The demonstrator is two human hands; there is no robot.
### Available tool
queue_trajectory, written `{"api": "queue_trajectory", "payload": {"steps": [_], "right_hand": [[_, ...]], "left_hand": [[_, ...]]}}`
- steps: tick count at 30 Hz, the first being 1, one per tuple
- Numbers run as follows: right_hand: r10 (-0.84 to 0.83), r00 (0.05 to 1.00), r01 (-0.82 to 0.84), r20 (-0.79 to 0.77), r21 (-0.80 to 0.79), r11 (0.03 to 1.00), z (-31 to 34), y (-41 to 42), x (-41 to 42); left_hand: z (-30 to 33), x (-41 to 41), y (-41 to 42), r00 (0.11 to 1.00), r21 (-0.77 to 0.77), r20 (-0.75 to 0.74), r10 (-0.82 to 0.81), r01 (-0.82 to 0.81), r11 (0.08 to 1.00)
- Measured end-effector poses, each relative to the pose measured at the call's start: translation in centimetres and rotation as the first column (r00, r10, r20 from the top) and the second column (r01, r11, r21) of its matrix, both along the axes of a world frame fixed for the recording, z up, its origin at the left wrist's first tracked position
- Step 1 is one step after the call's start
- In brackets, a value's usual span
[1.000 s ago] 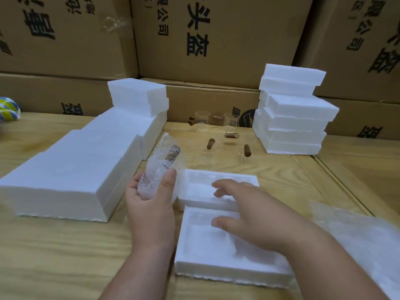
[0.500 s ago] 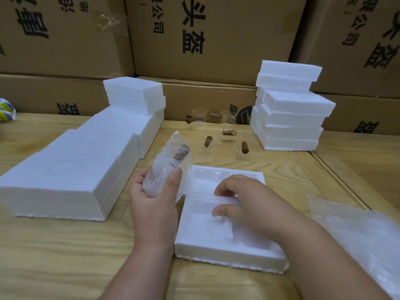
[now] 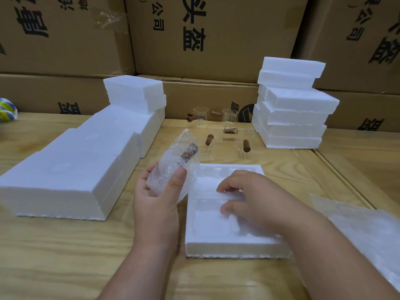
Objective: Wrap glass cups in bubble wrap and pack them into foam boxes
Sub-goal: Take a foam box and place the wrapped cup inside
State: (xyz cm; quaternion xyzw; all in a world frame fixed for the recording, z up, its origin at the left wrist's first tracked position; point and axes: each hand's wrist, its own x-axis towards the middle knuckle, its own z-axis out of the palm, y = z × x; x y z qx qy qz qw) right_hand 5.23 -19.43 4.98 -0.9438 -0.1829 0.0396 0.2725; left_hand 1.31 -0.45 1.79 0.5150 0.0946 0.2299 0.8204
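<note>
My left hand (image 3: 159, 200) grips a glass cup wrapped in bubble wrap (image 3: 175, 163), held upright-tilted just left of an open foam box (image 3: 227, 247); the cup's brown handle shows through the wrap. My right hand (image 3: 249, 198) rests over the box's hollow, fingers curled and touching the foam, holding nothing I can make out. Several bare glass cups with brown handles (image 3: 218, 133) stand at the back of the wooden table. A sheet of bubble wrap (image 3: 365, 230) lies at the right.
A long row of closed foam boxes (image 3: 71, 165) runs along the left, with one more stacked on its far end. Another foam stack (image 3: 292, 105) stands back right. Cardboard cartons (image 3: 216, 40) wall the back. A tape roll (image 3: 6, 109) sits far left.
The two foam pieces that lay apart a second ago now lie as one box, closer to me under my right hand. My left hand has kept the wrapped cup almost still.
</note>
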Motion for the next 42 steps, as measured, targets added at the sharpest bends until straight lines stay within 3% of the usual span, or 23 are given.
{"api": "queue_trajectory", "payload": {"steps": [4, 11, 17, 23, 26, 30, 34, 42], "right_hand": [[-0.025, 0.998, 0.027, 0.065, -0.027, 0.999, 1.3, -0.7, 0.0], [0.010, 0.994, -0.031, 0.111, 0.196, 0.980, 6.4, -2.5, -1.9], [-0.007, 0.994, 0.017, -0.105, 0.098, 0.995, 6.0, -2.5, -1.8], [-0.019, 0.979, 0.012, -0.202, -0.037, 0.999, 5.4, -3.3, -1.5], [-0.004, 0.985, -0.011, -0.175, -0.083, 0.997, 5.6, -3.0, -1.6], [0.087, 0.984, -0.089, -0.156, -0.007, 0.996, 5.3, -0.9, -2.3], [0.171, 0.982, -0.178, -0.076, -0.105, 0.978, 3.7, 2.0, -3.0], [0.180, 0.983, -0.182, -0.028, -0.174, 0.968, 3.1, 3.1, -3.1]], "left_hand": [[0.1, -0.2, -0.2, 0.993, 0.060, 0.043, -0.110, 0.108, 0.992], [-0.2, -0.5, 0.0, 0.943, 0.236, 0.045, -0.329, 0.310, 0.921], [-0.8, -0.7, -0.3, 0.904, 0.402, -0.028, -0.426, 0.400, 0.824], [-0.8, -0.7, -0.3, 0.900, 0.376, -0.075, -0.430, 0.425, 0.823], [-1.4, -0.2, -0.3, 0.888, 0.294, -0.136, -0.440, 0.460, 0.837], [-1.6, 0.1, -0.4, 0.908, 0.270, -0.098, -0.407, 0.418, 0.867], [-1.4, 0.2, 0.0, 0.913, 0.176, -0.054, -0.404, 0.407, 0.896], [-1.2, 0.2, -0.1, 0.934, 0.238, -0.068, -0.351, 0.357, 0.903]]}}
